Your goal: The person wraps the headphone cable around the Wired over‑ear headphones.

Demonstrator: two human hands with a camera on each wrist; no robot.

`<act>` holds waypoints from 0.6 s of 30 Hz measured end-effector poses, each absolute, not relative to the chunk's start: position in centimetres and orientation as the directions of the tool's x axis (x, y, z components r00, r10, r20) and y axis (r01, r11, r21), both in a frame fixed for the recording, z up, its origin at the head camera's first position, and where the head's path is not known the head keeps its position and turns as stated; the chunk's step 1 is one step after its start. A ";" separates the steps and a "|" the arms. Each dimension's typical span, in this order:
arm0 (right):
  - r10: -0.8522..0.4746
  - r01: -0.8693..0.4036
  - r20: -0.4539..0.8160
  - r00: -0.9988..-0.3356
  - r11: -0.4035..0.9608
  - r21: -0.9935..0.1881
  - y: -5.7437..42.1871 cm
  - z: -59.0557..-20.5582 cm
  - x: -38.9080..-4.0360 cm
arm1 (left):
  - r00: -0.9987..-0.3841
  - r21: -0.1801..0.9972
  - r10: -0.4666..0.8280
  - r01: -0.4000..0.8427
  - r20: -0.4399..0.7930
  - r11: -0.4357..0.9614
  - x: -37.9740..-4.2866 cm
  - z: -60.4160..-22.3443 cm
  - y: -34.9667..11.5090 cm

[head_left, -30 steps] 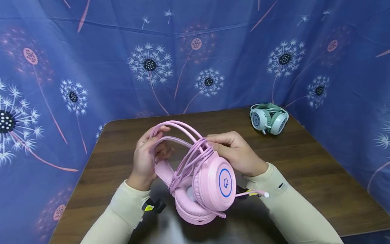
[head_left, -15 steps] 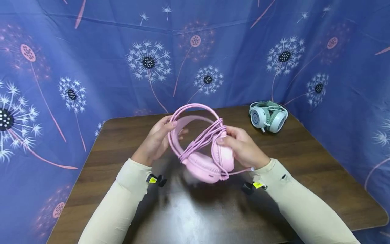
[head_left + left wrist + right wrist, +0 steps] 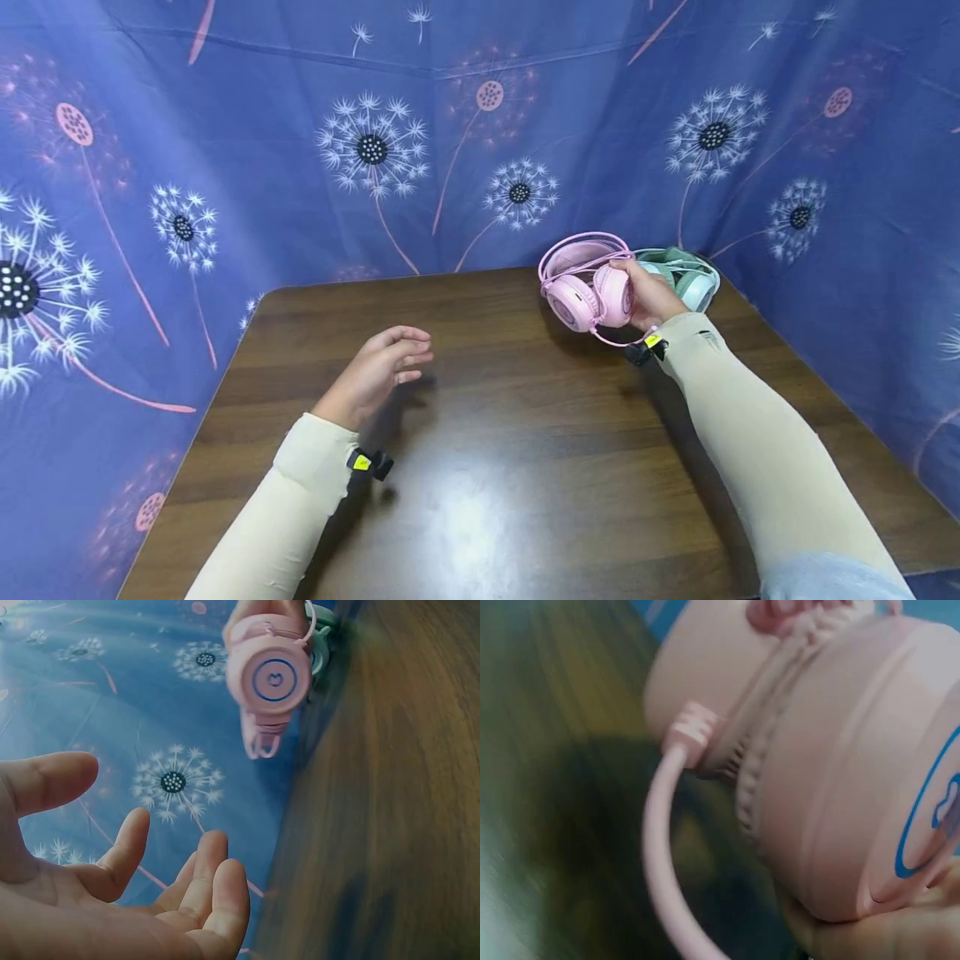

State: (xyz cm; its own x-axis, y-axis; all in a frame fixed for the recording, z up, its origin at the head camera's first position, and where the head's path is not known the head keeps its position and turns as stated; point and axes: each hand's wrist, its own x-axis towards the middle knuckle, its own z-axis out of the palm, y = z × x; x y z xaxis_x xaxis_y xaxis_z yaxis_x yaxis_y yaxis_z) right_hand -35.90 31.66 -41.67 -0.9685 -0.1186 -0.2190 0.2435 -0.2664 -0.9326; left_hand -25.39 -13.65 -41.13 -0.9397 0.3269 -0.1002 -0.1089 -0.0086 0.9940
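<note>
Pink headphones [image 3: 572, 302] with their cord wound round the headband are held by my right hand [image 3: 651, 298] at the back right of the table. That hand grips the right-hand ear cup; in the right wrist view the ear cup [image 3: 832, 772] fills much of the frame, with the microphone arm [image 3: 660, 847] bending down beside it. Just right of them sit green headphones [image 3: 697, 287], partly hidden behind my right hand. My left hand [image 3: 381, 371] hovers over the left part of the table, fingers loosely bent, holding nothing. The left wrist view shows its fingers [image 3: 214, 892] spread apart.
The brown wooden table [image 3: 525, 467] has its back edge against a blue curtain [image 3: 450, 167] with a dandelion print. Another stretch of curtain hangs along the right side. A bright light reflection lies on the table's front middle.
My right hand has carried the pink headphones away from the middle to the back right, beside the green ones. My left hand has let go of the headband and drawn back slightly.
</note>
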 end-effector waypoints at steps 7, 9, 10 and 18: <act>-0.131 0.376 -0.364 -0.922 -0.085 -0.923 34.4 -43.8 -37.9 | -0.938 0.994 0.329 -0.113 -0.109 0.007 -24.9 -41.4 -13.8; -0.129 0.409 -0.404 -0.906 -0.015 -0.913 35.2 -44.1 -38.6 | -0.936 0.994 0.334 -0.113 -0.109 0.008 -24.8 -41.3 -13.7; -0.116 0.424 -0.423 -0.899 0.019 -0.906 35.5 -44.3 -39.0 | -0.936 0.994 0.335 -0.114 -0.109 0.007 -24.7 -41.3 -13.6; -0.017 0.494 -0.510 -0.860 0.219 -0.841 35.7 -44.2 -40.2 | -0.930 0.993 0.349 -0.118 -0.118 0.021 -24.6 -41.6 -13.4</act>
